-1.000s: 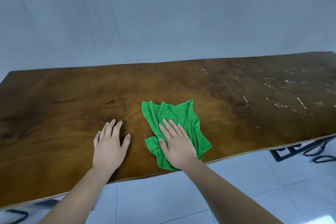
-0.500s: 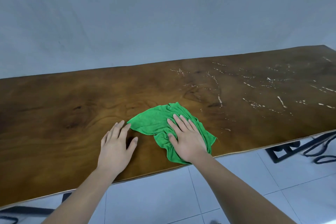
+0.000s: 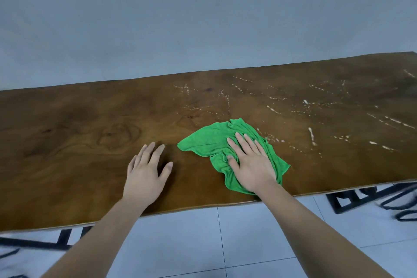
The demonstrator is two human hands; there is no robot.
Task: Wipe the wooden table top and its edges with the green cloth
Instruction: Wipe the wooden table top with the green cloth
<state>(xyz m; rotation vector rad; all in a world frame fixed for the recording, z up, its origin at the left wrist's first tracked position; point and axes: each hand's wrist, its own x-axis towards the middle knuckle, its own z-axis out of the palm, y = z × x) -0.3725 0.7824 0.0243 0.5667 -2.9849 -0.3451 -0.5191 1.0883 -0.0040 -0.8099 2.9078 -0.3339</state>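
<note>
Here, the right hand (image 3: 250,162) presses flat, fingers spread, on a green cloth (image 3: 209,140) near the wooden table's (image 3: 67,142) near edge; the left hand (image 3: 145,171) rests flat beside it, left of pale streaks (image 3: 311,135).

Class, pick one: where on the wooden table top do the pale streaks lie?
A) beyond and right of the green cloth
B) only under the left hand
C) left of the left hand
A: the pale streaks spread over the table top beyond and right of the green cloth, which the right hand presses flat.
</note>
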